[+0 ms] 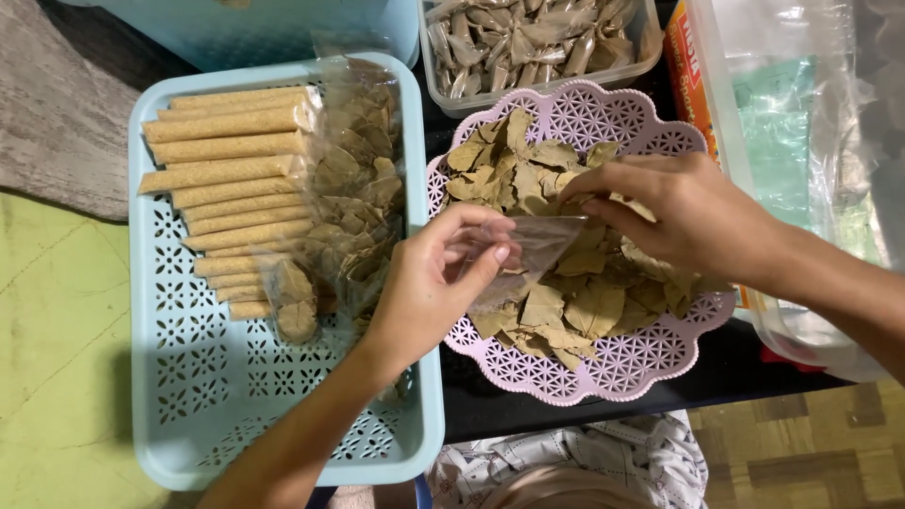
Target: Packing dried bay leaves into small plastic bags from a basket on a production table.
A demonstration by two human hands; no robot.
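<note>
My left hand pinches the open mouth of a small clear plastic bag over a pink perforated tray. My right hand grips the bag's other edge with a few dried bay leaves at its fingertips. The pink tray holds a loose heap of these brown-green leaves.
A light blue perforated tray on the left holds several long tan packed sticks and clear bags filled with leaves. A clear tub of packed sachets stands behind, and a clear plastic container sits at the right.
</note>
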